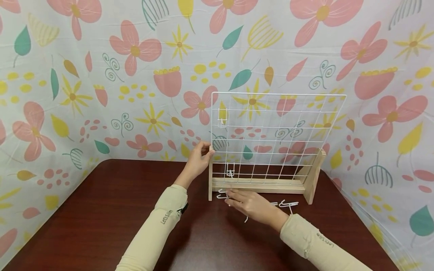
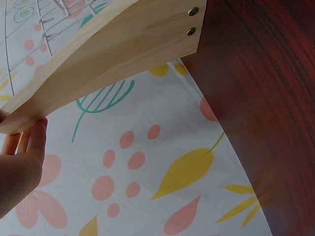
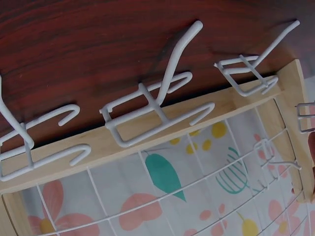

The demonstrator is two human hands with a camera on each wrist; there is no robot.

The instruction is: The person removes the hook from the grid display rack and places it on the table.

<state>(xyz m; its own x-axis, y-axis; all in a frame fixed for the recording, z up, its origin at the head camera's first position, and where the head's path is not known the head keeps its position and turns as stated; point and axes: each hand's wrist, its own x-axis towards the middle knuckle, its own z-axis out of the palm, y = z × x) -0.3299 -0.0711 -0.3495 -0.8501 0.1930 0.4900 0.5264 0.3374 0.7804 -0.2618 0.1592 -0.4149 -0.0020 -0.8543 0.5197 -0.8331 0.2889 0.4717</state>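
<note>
A white wire grid rack (image 1: 268,141) stands upright in a wooden base on the table. My left hand (image 1: 199,160) grips the upper front of its left wooden side post (image 2: 98,59), thumb and fingers on either side. Low in front of the base, my right hand (image 1: 252,205) pinches a white wire hook (image 1: 222,194) at its fingertips; in the right wrist view that hook (image 3: 305,118) shows at the right edge. Two more hooks hang on the grid's left side, an upper hook (image 1: 222,122) and a lower hook (image 1: 230,171).
Several loose hooks lie along the base, among them a middle hook (image 3: 147,108) and a rightmost hook (image 1: 289,205), partly behind my right hand. The right wooden post (image 1: 315,178) stands near the table's back edge. A flowered cloth (image 1: 135,101) hangs behind the dark table (image 1: 101,214).
</note>
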